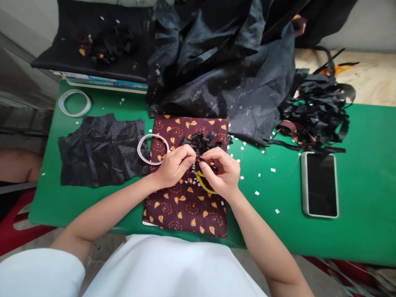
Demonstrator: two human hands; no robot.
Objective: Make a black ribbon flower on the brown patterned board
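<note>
My left hand (175, 166) and my right hand (223, 171) meet over a maroon cloth (185, 210) patterned with orange leaf shapes. Their fingertips pinch a small dark strip (199, 160), mostly covered by the fingers. A yellow handle (204, 185), apparently of small scissors, shows under my right hand; whether the palm grips it is hidden. Just beyond my fingers lies a bunch of black ribbon-like strips (202, 142). A white tape roll (141, 153) lies beside my left hand, over the cloth's left edge. Small white bits surround the handle.
A black fabric piece (102, 152) and another tape roll (74, 112) lie left. Crumpled black sheeting (216, 74) covers the back. A pile of black strips (321, 111) and a phone (320, 184) occupy the right of the green table (368, 177).
</note>
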